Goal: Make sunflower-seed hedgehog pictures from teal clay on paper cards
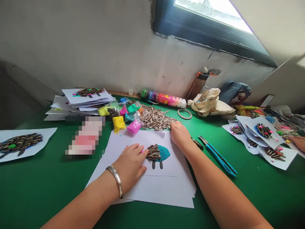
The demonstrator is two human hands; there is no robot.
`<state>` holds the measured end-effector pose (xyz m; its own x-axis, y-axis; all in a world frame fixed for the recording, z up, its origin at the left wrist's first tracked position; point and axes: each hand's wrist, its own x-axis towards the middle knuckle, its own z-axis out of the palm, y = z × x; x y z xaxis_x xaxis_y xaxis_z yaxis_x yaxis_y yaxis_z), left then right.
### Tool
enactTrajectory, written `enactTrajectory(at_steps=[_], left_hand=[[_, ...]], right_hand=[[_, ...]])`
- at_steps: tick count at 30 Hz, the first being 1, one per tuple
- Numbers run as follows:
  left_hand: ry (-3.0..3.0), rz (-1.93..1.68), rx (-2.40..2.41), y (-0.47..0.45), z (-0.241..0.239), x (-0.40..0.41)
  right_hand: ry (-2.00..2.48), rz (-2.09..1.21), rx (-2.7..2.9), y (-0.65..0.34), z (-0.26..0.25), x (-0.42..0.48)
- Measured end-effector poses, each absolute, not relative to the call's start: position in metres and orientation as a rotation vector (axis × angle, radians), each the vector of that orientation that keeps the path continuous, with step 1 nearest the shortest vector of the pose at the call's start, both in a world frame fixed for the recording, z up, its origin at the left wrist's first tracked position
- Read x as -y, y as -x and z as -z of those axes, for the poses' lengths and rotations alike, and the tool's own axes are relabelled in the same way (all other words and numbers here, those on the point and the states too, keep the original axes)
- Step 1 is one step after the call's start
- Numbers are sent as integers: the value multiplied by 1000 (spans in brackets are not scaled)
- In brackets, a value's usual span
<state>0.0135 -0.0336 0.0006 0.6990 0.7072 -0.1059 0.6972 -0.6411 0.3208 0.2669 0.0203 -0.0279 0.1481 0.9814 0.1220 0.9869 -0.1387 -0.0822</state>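
My left hand (131,163) lies flat with its fingers apart on a white sheet of paper (164,187). Its fingertips touch the edge of a small picture: a blue clay shape (164,153) with two dark legs, its left half covered by overlapping striped sunflower seeds (153,152). At the right front edge of a heap of loose sunflower seeds (154,117) is my right hand (179,134), its fingers curled together. Whatever they pinch is hidden from me. Bags of coloured clay, including a yellow one (118,123) and a pink one (134,126), lie left of the heap.
A blue utility knife (220,159) and a dark pen (197,143) lie right of my right arm. Behind are a tape ring (184,114), a bottle (197,84) and a cloth bag (209,103). Finished seed pictures (87,95) are stacked left. Another person's hand (297,143) shows far right.
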Motion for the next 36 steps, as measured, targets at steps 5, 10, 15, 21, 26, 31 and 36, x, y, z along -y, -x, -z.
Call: enactTrajectory(at_steps=[5,10,15,21,26,31,36], left_hand=[[-2580,-103,-1120,-13,8,35],[-2621,-86,-1098,-12,11,35],[-2624,-55,-1084,-12,6,33],[-2677,-91,-1067,-11,9,33],[-2675,-136,-1067,-10,13,33],[-2670,-161,-1065,-9,15,33],[-2658,-174,-1076,-9,15,34]], right_hand=[[2263,57,1851,-266,5,17],[1704,-180,1848,-243,-11,80],[1482,-347,1854,-226,-2,100],[1567,-593,1926,-229,16,86],[1478,-598,1995,-231,20,89],[1438,-445,2061,-229,21,89],[1402,-325,2084,-226,24,87]])
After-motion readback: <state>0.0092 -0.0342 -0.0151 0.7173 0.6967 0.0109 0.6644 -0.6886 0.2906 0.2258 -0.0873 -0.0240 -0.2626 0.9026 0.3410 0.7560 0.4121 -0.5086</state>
